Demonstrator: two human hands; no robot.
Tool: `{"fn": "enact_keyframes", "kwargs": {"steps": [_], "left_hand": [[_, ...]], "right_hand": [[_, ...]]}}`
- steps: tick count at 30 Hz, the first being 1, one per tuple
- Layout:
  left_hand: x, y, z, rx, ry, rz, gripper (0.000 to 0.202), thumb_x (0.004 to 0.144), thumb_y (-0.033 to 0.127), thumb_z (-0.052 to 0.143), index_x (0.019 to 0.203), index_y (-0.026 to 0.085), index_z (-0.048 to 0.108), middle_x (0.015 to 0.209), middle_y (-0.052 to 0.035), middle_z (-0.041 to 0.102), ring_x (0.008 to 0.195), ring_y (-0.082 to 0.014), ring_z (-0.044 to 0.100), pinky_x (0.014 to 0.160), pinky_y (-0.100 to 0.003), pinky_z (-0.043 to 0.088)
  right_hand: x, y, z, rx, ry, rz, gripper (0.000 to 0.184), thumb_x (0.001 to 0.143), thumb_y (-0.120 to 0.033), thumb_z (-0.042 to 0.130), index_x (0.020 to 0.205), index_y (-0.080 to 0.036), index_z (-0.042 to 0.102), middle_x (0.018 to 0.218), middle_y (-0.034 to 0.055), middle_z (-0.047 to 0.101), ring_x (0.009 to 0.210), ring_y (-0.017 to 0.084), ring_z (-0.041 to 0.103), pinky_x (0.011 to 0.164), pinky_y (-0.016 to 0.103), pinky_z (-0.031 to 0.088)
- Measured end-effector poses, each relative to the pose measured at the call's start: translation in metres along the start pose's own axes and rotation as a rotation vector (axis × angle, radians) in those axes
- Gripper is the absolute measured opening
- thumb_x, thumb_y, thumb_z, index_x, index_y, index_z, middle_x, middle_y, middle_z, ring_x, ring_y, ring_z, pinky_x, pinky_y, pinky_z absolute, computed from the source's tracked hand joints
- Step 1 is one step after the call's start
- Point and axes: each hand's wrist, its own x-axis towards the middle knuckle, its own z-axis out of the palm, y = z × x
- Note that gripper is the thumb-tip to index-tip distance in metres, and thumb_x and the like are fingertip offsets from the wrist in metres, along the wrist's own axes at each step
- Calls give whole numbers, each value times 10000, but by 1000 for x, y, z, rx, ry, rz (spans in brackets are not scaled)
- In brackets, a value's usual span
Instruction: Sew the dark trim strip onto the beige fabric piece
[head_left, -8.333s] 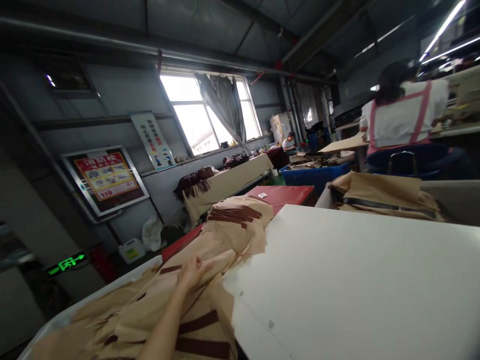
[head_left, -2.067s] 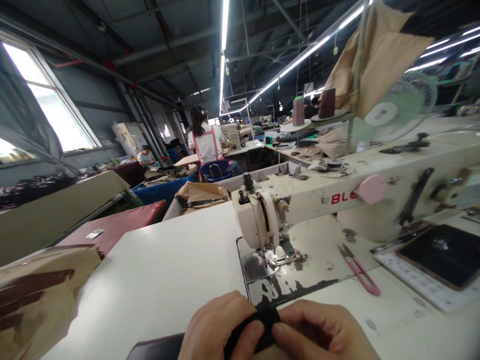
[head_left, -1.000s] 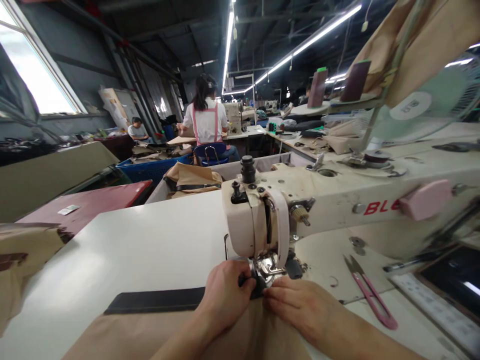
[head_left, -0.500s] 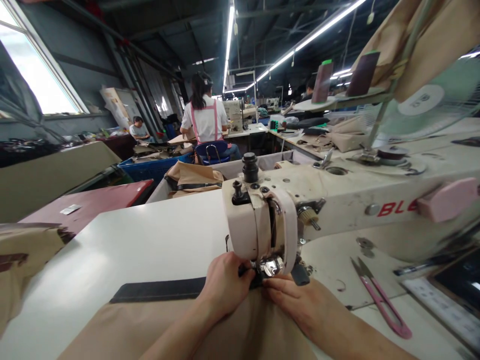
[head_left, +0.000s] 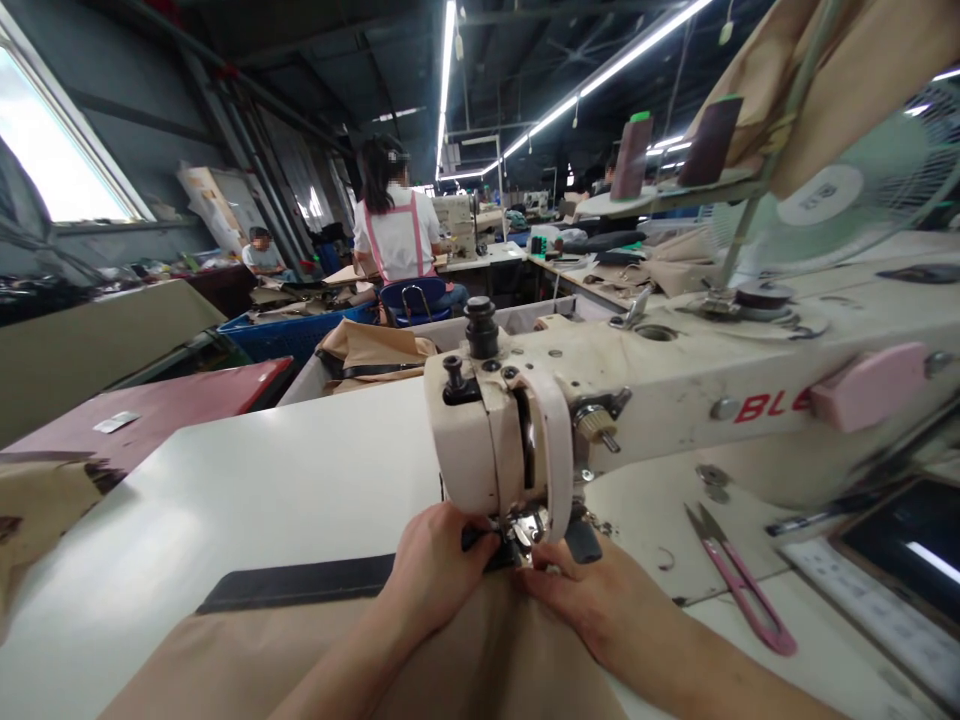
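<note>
A tan fabric piece [head_left: 247, 660] with a dark strip [head_left: 300, 582] along its far edge lies on the white table [head_left: 247, 480]. My left hand [head_left: 431, 572] presses the strip at the presser foot [head_left: 525, 528] of the cream sewing machine [head_left: 600, 410], fingers curled on it. My right hand [head_left: 592, 600] rests on the fabric just right of the foot, fingertips pinching the strip's end below the needle.
Pink thread snips [head_left: 731, 580] lie right of the machine. A stack of tan pieces [head_left: 37, 500] sits at the left edge, a red table [head_left: 172, 410] beyond it. A person in white with pink straps [head_left: 394, 235] sits ahead; another person [head_left: 259, 252] sits far left.
Earlier my left hand lay on the tan stack at the left. Since then both hands brought the strip and fabric under the presser foot; in the last second they barely shifted.
</note>
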Motion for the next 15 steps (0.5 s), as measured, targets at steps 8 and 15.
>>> {"fn": "enact_keyframes", "kwargs": {"steps": [8, 15], "left_hand": [[-114, -70, 12, 469, 375, 256, 594, 876, 366, 445, 1414, 180, 277, 1457, -74, 357, 1339, -207, 317, 1150, -352, 43], [-97, -74, -20, 419, -1, 221, 519, 903, 438, 401, 1392, 293, 305, 1466, -66, 339, 1333, -264, 332, 1086, -562, 205]], "right_hand": [[-48, -38, -18, 777, -153, 746, 436, 817, -314, 561, 1243, -236, 515, 628, -46, 529, 514, 107, 464, 461, 190, 336], [-49, -59, 5, 1017, -70, 977, 483, 549, -114, 677, 1011, -176, 546, 519, -120, 479, 420, 57, 416, 423, 161, 276]]}}
